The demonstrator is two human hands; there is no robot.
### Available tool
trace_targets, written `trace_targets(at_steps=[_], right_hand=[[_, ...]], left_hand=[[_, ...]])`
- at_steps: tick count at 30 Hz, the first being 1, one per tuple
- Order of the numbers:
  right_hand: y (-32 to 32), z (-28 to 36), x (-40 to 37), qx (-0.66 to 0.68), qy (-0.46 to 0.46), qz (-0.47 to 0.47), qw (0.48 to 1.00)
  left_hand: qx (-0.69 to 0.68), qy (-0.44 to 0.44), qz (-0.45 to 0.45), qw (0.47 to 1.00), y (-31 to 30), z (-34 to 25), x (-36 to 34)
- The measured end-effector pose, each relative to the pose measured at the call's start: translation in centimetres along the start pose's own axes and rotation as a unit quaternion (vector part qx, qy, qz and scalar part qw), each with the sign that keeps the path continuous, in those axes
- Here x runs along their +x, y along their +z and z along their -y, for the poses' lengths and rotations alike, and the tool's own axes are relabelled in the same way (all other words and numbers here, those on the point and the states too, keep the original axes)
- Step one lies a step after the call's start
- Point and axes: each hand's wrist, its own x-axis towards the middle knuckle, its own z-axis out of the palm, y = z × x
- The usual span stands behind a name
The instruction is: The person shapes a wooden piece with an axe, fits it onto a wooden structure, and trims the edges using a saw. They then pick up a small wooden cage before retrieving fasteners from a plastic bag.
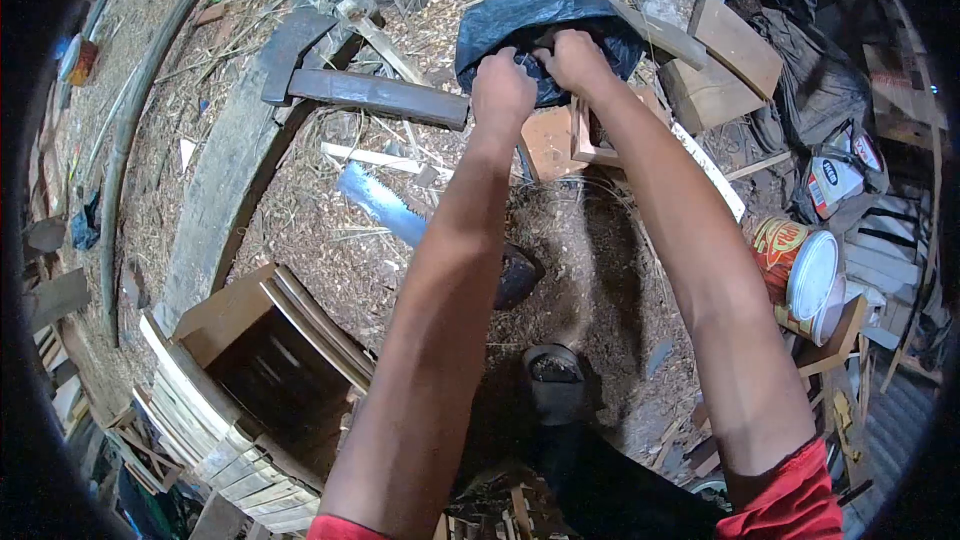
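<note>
Both arms reach forward to a black plastic bag point(530, 15) at the top centre. My left hand point(504, 90) is closed at the bag's near edge, its fingertips down in the opening. Close beside it on the right, my right hand point(577, 60) has its fingers curled into the bag's mouth. What the fingertips hold is hidden in the dark folds. Just below the bag lie a light wooden board point(552, 145) and a small wooden frame point(592, 152). A dark wooden bar point(380, 97) lies left of my left hand.
A hand saw point(380, 202) lies left of my left forearm. At the lower left stands a slatted wooden box point(225, 325). Paint cans point(812, 275) sit at the right. Wood blocks point(735, 45) lie at the upper right, a long beam point(215, 200) at the left.
</note>
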Motion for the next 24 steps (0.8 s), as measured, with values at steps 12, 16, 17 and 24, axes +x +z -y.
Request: trace_targets(at_steps=[12, 16, 17, 24], right_hand=[[0.1, -0.4, 0.0, -0.029, -0.044, 0.024, 0.998], [0.2, -0.5, -0.3, -0.018, -0.049, 0.019, 0.998], [0.2, -0.5, -0.4, -0.008, -0.045, 0.022, 0.999], [0.3, 0.0, -0.9, -0.022, -0.061, 0.013, 0.998]], left_hand=[[-0.101, -0.054, -0.012, 0.993, -0.6, 1.1, 0.8], [-0.125, -0.086, -0.015, 0.988, -0.6, 0.9, 0.3], [-0.126, -0.083, -0.011, 0.988, -0.4, 1.1, 0.4], [-0.215, -0.113, 0.028, 0.97, 0.5, 2.8, 1.5]])
